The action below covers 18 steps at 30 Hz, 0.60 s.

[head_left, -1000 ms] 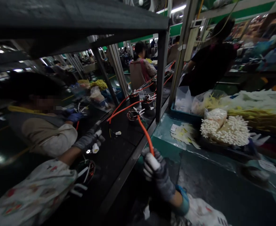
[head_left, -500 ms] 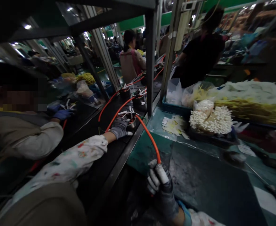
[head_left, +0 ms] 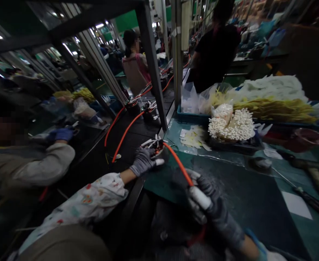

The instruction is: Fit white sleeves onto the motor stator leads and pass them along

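Note:
My left hand (head_left: pixel 145 161), in a grey work glove, is at a small dark round part with white connectors (head_left: pixel 157 148) and grips its edge. An orange cable (head_left: pixel 178 168) runs from that part across the green mat (head_left: pixel 164 185) to my right hand (head_left: pixel 213 206). That hand, also in a grey glove with a blue cuff, is closed around the cable's white sleeved end (head_left: pixel 200 198). Part of the round part is hidden by my left fingers.
A dark bench (head_left: pixel 137 130) carries similar round parts (head_left: pixel 133 107) with orange cables. Metal posts (head_left: pixel 151 54) stand beside it. To the right lie bundled white-tipped wires (head_left: pixel 231 125) and yellow wires (head_left: pixel 273 110). A co-worker's blue-gloved hand (head_left: pixel 62 135) is at left; a wooden-handled tool (head_left: pixel 318 185) lies right.
My left hand has reached forward from the bench to the round part. My right hand has moved up and right with the cable end. The whole view has swung left.

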Motion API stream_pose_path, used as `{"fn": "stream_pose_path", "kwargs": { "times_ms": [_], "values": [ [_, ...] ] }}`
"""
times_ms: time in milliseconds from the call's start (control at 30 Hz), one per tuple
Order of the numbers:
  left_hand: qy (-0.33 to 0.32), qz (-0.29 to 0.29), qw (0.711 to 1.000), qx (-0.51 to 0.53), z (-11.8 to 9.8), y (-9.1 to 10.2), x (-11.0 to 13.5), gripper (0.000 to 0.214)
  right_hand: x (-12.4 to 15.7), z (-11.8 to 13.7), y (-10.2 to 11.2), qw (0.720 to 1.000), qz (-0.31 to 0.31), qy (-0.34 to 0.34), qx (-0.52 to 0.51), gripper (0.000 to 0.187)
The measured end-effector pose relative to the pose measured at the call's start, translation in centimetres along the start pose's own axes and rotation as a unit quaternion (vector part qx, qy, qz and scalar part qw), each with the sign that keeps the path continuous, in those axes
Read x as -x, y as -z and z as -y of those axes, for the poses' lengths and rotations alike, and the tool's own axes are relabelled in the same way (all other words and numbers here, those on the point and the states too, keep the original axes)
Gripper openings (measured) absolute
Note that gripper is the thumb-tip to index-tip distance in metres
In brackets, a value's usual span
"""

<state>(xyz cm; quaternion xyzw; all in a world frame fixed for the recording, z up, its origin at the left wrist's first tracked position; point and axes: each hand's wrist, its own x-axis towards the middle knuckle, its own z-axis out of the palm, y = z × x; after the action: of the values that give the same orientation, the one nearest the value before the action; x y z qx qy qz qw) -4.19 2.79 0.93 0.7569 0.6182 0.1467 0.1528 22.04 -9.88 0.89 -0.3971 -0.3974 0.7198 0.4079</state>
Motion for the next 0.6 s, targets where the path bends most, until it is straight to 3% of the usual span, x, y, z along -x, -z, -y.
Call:
{"fn": "stream_pose_path", "kwargs": {
  "times_ms": [100,167,233,333,433,500,600],
  "values": [
    [-0.084,0.056,0.993,-0.058,-2.7,-1.9,1.3,0.058,1.0,2.0,4.0,0.987,-0.092,0.061,0.113,0.063],
    [-0.151,0.097,0.977,-0.118,-4.7,-3.2,1.9,0.058,1.7,2.4,6.9,0.949,-0.165,0.127,0.234,0.057],
    [-0.188,0.142,0.959,-0.156,-6.8,-4.4,2.5,0.054,2.4,2.3,9.8,0.896,-0.189,0.174,0.363,0.048],
    [-0.235,0.187,0.935,-0.188,-9.2,-5.7,3.3,0.051,3.3,2.0,13.3,0.842,-0.133,0.183,0.491,0.043],
    [-0.339,0.182,0.901,-0.201,-9.5,-5.6,3.6,0.048,3.6,2.4,15.0,0.834,-0.084,0.159,0.522,0.041],
    [-0.432,0.164,0.867,-0.188,-8.4,-4.4,3.3,0.040,2.9,3.2,14.9,0.810,-0.055,0.179,0.555,0.035],
    [-0.505,0.146,0.832,-0.177,-6.4,-2.0,1.7,0.028,0.0,4.4,13.3,0.738,0.034,0.248,0.627,0.031]
  ]
}}
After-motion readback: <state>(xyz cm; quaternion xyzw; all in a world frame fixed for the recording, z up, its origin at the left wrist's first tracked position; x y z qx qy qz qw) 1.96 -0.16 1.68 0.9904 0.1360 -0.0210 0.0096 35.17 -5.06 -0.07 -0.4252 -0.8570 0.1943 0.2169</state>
